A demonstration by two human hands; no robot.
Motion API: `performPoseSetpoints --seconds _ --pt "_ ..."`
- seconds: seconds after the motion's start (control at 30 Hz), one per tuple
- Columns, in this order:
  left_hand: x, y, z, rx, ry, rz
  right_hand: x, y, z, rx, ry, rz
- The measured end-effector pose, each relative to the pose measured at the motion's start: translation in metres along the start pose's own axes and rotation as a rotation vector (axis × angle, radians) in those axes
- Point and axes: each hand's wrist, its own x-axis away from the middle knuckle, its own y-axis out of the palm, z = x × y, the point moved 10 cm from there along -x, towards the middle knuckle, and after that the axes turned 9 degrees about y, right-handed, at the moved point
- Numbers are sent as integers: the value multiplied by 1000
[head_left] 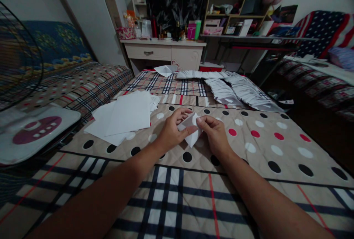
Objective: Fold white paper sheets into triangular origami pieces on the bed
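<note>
Between my two hands is a small piece of folded white paper (pixel 191 141), held just above the patterned bedspread (pixel 163 139). My left hand (pixel 177 126) grips its left side, thumb lying across the front face and fingers curled behind. On the other side, my right hand (pixel 214 130) pinches the upper right edge between thumb and index finger. The paper is tilted, with a point facing down towards me. To the left lies a loose stack of white sheets (pixel 129 115), with smaller white pieces (pixel 154 102) partly under it.
Rows of folded white papers (pixel 249 91) lie at the bed's far right, and a single folded paper (pixel 165 70) at its far edge. Behind stands a white cabinet (pixel 163 52) with bottles and boxes on top. A fan (pixel 19 54) and a white-and-purple stool-like surface (pixel 37 130) are at left.
</note>
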Motion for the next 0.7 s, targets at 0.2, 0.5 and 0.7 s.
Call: performPoseSetpoints --seconds 0.2,0.5,0.7 --pt "5 -5 12 -252 122 60 2 -3 0 9 -4 37" --pt "6 -9 34 -451 252 126 5 0 -7 16 -61 23" --pt "8 -9 40 -420 282 166 7 -1 -12 65 -80 60"
